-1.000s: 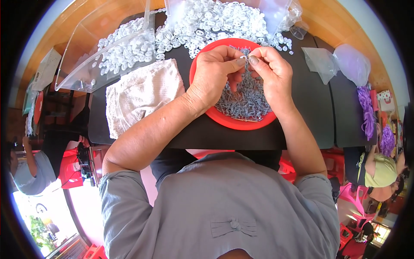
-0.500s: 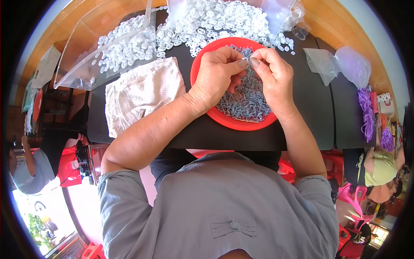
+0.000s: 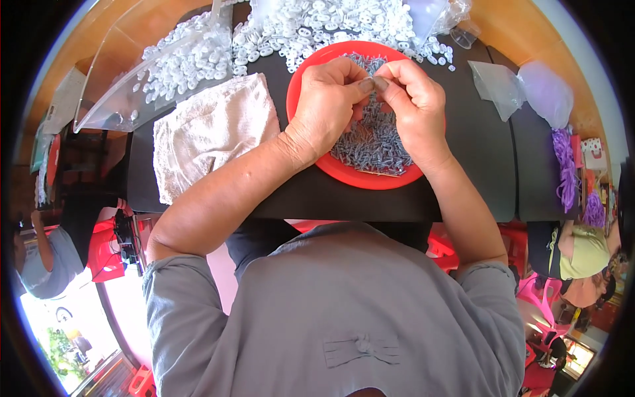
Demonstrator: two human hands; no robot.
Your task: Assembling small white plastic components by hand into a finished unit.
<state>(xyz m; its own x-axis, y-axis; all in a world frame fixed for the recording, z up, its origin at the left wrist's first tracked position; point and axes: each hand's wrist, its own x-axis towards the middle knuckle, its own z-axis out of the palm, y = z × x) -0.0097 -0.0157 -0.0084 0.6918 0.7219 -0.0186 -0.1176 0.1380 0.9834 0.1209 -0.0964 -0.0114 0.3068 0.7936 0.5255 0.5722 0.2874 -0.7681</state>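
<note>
Above a round red tray (image 3: pixel 360 180) my two hands meet, fingertips almost touching. My left hand (image 3: pixel 329 99) is closed in a pinch of thumb and forefinger on a small whitish piece, mostly covered by the fingers. Thumb and forefinger of my right hand (image 3: pixel 415 99) are pressed together against the same spot; what they grip is too small to make out. Under the hands, the tray holds a heap of small grey screw-like pieces (image 3: pixel 374 149). Beyond it lies a large spread of small white oval plastic pieces (image 3: pixel 331 25), with holes in them.
A folded cream towel (image 3: pixel 215 132) lies left of the tray. Behind it, a clear plastic bin (image 3: pixel 99 106) lies among more white pieces. Clear plastic bags (image 3: pixel 546 92) and purple strings (image 3: pixel 565 169) are at the right. Other people sit at both sides.
My hands have drawn closer together, and the fingertips now cover more of the small whitish piece. The whole view has shifted slightly, so the table sits a little higher.
</note>
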